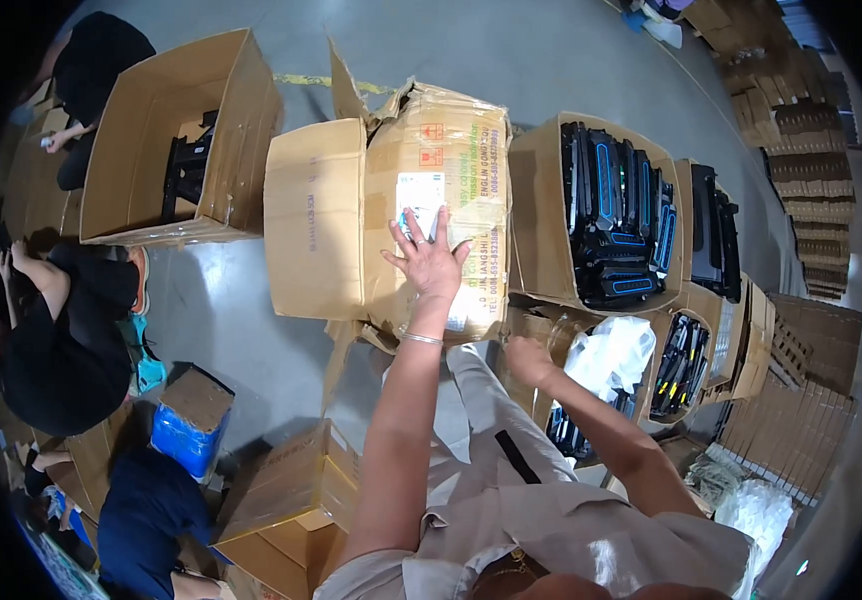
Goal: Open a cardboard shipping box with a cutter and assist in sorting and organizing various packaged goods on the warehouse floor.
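A large brown cardboard box stands in front of me, taped and printed on the side facing up. One wide flap sticks out to its left, and torn flaps show at its far and near corners. My left hand lies on the box with its fingers spread, pressing on a white paper label. At the near right corner of the box, my right hand is closed; whatever its fingers hold is hidden.
An open carton with black parts stands left. On the right, another carton holds several black-and-blue plastic parts, near white plastic bags. A blue-wrapped box and an open carton sit near left. People in dark clothes sit leftward.
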A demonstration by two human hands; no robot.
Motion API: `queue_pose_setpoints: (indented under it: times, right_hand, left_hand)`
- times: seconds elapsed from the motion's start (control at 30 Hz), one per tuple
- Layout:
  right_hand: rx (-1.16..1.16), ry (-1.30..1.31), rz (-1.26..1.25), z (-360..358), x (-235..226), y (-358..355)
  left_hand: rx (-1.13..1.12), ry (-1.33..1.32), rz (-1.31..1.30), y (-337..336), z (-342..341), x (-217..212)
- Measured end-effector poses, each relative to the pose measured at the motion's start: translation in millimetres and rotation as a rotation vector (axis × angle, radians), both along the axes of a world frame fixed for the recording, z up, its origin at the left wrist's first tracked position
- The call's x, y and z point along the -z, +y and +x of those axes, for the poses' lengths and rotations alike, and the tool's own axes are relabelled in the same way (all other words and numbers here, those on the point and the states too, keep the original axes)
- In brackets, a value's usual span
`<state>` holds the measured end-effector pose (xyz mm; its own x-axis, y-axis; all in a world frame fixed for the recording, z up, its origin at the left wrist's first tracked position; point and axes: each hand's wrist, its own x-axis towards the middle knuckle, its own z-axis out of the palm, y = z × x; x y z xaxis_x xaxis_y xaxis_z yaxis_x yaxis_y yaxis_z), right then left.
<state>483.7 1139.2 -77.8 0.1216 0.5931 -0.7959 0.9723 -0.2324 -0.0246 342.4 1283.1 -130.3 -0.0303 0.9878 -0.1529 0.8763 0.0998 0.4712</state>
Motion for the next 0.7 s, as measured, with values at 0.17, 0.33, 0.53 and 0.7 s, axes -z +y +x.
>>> queue_pose_setpoints:
  times: [0.17, 0.33, 0.53, 0.7]
  right_hand:
    - [0.090, 0.108, 0.089, -10, -22, -8]
    - [0.363, 0.547, 0.351, 2, -8, -29]
    - [0.965, 0.918, 0.799, -21, 106, 18]
    - [1.132, 0.881, 0.686, -66, 92, 19]
  left_hand:
    - [0.052, 0.051, 0.032, 9, -22, 3]
    - [0.068, 0.087, 0.138, 30, -66, 3]
    - [0.179, 0.279, 0.283, 52, -44, -35]
    - [0.206, 0.029, 0.029, 52, 1, -65]
